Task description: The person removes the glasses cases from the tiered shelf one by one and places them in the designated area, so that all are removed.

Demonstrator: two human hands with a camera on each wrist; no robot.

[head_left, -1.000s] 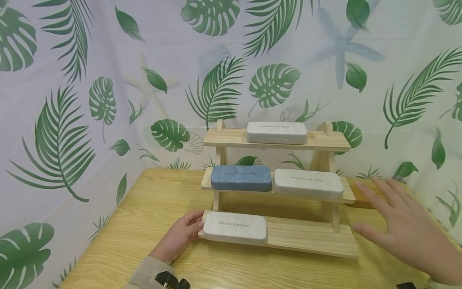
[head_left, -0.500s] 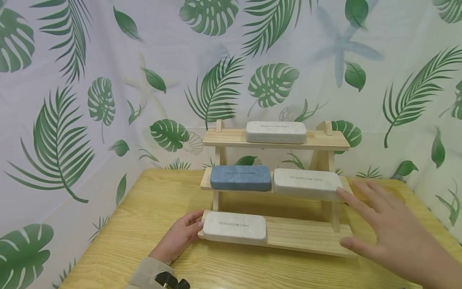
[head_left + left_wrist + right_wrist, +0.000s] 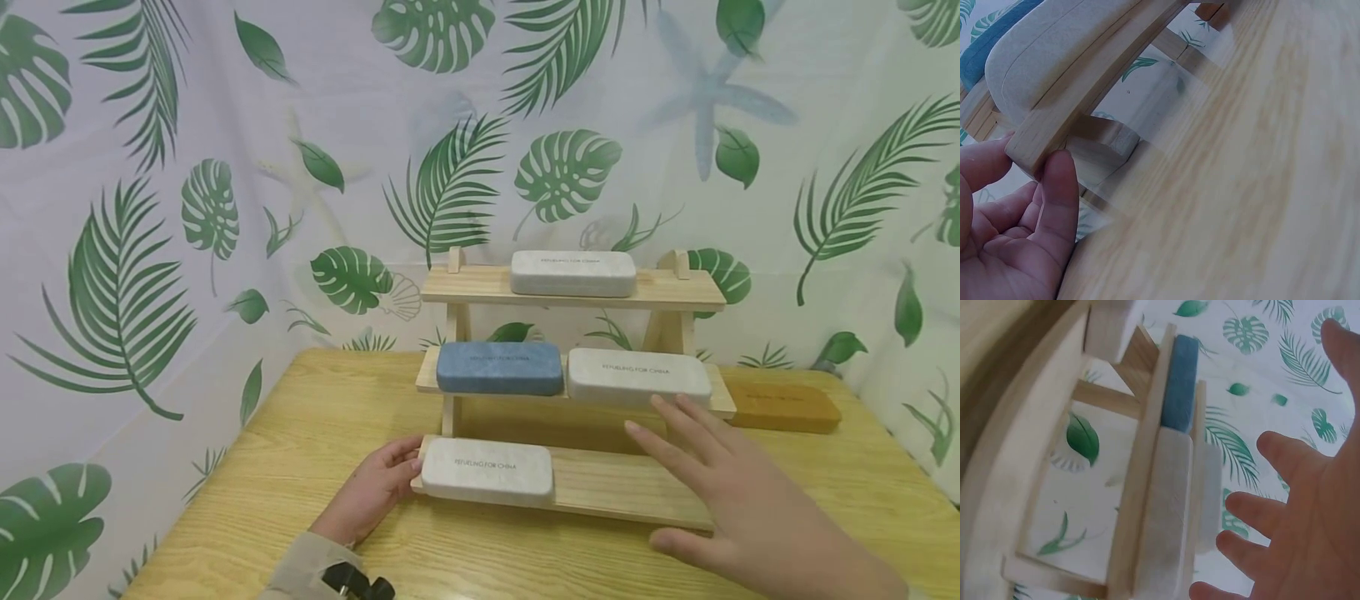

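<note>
- The wooden rack point(image 3: 465, 287) bears a blue case point(image 3: 499, 368) and white cases point(image 3: 487, 472).
- Your left hand point(image 3: 372, 490) pinches its bottom shelf point(image 3: 626, 490) by the end; the left wrist view bares fingertips point(image 3: 1060, 170) the head view partly hides.
- Your right hand point(image 3: 757, 510) spreads its fingers, holding nothing.
- Only the head view shows the orange case point(image 3: 785, 408) whole, beside the rack on the wood-grained table point(image 3: 225, 500).
- Behind is a leaf-printed backdrop point(image 3: 442, 187).

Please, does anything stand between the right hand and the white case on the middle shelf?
Nothing visible does: the right hand is in front of the white case on the middle shelf, with no object between.
</note>
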